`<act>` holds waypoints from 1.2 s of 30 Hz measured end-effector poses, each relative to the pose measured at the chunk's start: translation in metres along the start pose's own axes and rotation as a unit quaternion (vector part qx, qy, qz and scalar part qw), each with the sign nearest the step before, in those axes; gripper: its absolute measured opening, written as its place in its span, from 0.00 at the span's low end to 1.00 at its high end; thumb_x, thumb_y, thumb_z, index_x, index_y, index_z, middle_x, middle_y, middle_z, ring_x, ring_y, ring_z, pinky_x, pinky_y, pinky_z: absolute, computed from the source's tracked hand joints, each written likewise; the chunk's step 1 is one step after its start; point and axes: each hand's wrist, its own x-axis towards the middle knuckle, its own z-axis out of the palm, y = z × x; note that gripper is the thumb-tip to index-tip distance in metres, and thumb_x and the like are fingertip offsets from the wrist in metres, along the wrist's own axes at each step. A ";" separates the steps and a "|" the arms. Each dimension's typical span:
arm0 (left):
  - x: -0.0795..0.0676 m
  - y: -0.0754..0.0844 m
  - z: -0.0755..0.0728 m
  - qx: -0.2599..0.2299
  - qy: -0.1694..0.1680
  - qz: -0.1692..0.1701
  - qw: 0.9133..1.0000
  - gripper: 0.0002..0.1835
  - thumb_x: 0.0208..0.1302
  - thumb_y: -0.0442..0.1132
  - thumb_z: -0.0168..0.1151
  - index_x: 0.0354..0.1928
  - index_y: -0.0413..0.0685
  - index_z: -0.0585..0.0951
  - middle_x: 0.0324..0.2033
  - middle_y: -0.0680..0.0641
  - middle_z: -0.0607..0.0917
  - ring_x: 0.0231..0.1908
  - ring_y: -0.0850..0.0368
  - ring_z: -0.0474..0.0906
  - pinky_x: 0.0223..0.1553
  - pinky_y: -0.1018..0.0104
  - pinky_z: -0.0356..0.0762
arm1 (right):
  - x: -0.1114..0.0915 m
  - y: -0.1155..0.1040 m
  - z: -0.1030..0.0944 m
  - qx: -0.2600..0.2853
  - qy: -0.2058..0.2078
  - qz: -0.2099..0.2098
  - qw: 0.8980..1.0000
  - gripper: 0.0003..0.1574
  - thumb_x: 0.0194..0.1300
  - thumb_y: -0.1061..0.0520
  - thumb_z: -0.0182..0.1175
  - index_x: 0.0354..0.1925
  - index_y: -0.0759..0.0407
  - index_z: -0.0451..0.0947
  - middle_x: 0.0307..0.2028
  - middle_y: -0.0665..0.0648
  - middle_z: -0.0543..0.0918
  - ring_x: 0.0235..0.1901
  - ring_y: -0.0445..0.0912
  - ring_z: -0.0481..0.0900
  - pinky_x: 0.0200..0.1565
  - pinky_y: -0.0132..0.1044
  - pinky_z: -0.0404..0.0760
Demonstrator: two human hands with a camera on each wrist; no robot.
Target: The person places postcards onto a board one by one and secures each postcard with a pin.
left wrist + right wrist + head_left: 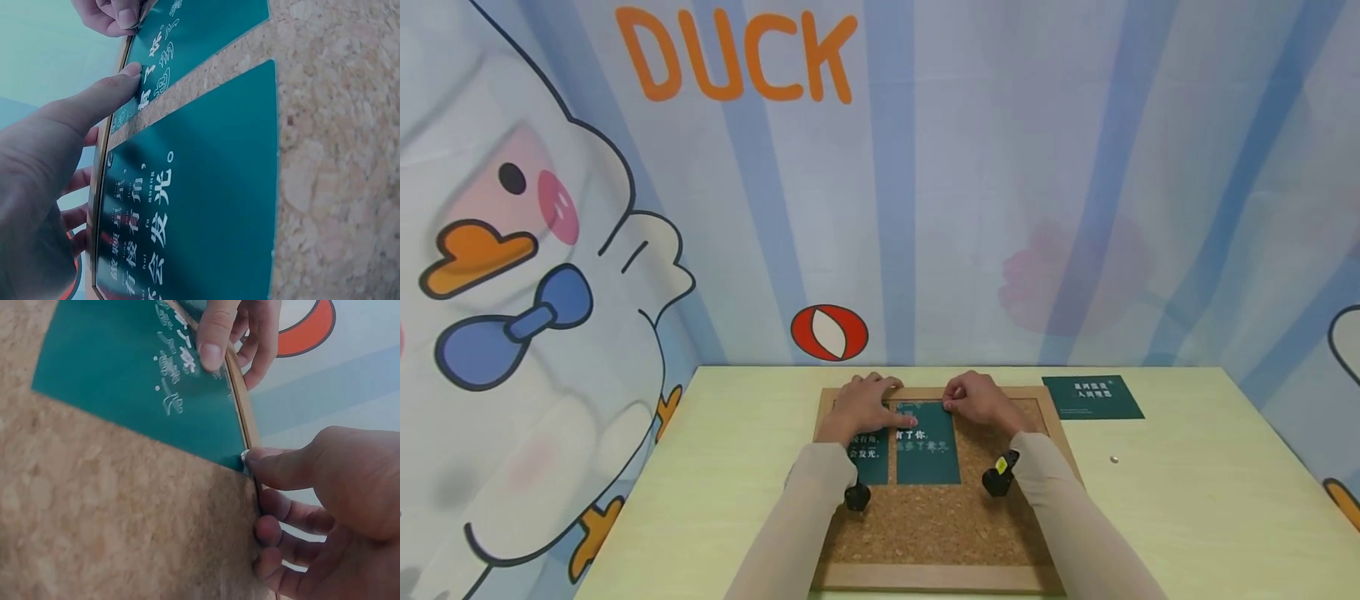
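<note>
A dark green card with white Chinese writing (928, 462) lies on a wood-framed corkboard (925, 533). The thumb of my left hand (859, 408) presses on this card near its top, while the other fingers reach to the board's top edge. At the card's upper right corner, my right hand (981, 402) pinches a small silver pushpin (245, 455) between thumb and fingers. To the left is a second green card (212, 169), partly under my left hand and wrist in the head view. A pin (110, 159) shows at its corner.
Another green card (1093, 397) lies on the pale table (1195, 500), beyond the board's upper right corner. A small silver piece (1114, 459) sits on the table right of the board. Behind the table hangs a duck-printed curtain (947, 183).
</note>
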 end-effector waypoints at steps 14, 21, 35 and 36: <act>0.000 0.001 -0.002 0.005 -0.003 -0.004 1.000 0.42 0.59 0.69 0.70 0.73 0.60 0.75 0.66 0.44 0.76 0.61 0.41 0.70 0.63 0.42 0.69 | 0.016 -0.018 -0.016 0.018 -0.058 0.102 0.993 0.06 0.73 0.61 0.64 0.37 0.62 0.85 0.33 0.57 0.82 0.33 0.49 0.76 0.35 0.40 0.75; 0.000 0.002 -0.001 0.004 -0.003 -0.001 1.000 0.43 0.59 0.70 0.70 0.73 0.60 0.75 0.65 0.44 0.76 0.60 0.41 0.71 0.63 0.42 0.69 | 0.016 -0.019 -0.017 0.018 -0.063 0.115 0.991 0.06 0.73 0.61 0.65 0.36 0.61 0.86 0.32 0.56 0.82 0.31 0.48 0.75 0.32 0.40 0.75; -0.002 0.001 0.000 -0.002 0.003 0.003 1.000 0.42 0.59 0.69 0.71 0.73 0.60 0.75 0.66 0.44 0.76 0.61 0.41 0.70 0.64 0.41 0.68 | 0.022 -0.025 -0.009 -0.008 -0.055 0.163 0.985 0.08 0.71 0.61 0.67 0.32 0.61 0.84 0.28 0.57 0.80 0.26 0.48 0.71 0.27 0.40 0.70; -0.002 0.001 0.000 -0.002 0.003 0.002 1.000 0.42 0.59 0.69 0.71 0.73 0.60 0.75 0.66 0.44 0.76 0.61 0.41 0.70 0.64 0.41 0.68 | 0.023 -0.026 -0.009 -0.011 -0.055 0.166 0.985 0.08 0.71 0.60 0.67 0.32 0.61 0.84 0.28 0.57 0.80 0.26 0.48 0.71 0.27 0.40 0.69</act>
